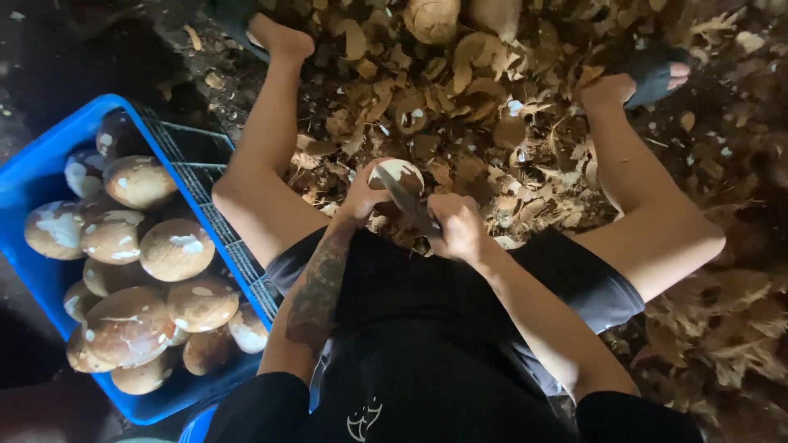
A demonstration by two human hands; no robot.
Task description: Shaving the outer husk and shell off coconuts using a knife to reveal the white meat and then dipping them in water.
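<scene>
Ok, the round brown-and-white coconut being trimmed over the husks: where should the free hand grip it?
Probably from the left, as the left hand does: cup the round brown-and-white coconut on its brown side. The long metal knife blade in the right hand crosses its right flank.

hemmed in close at centre: left hand (364, 193) and right hand (457, 227) pressed around a half-peeled coconut (396, 175), knife blade (408, 203) slanting across the gap between them. blocked at 9 o'clock by a blue crate (49, 164) heaped with peeled coconuts (175, 248), its rim just beside the left thigh. walled at 10 and 2 o'clock by bare legs running up to the feet. littered at 12 o'clock with a deep drift of husk shavings (460, 107) between the legs, two more coconuts at the top edge. open only along a dark strip of floor at 11 o'clock.
</scene>
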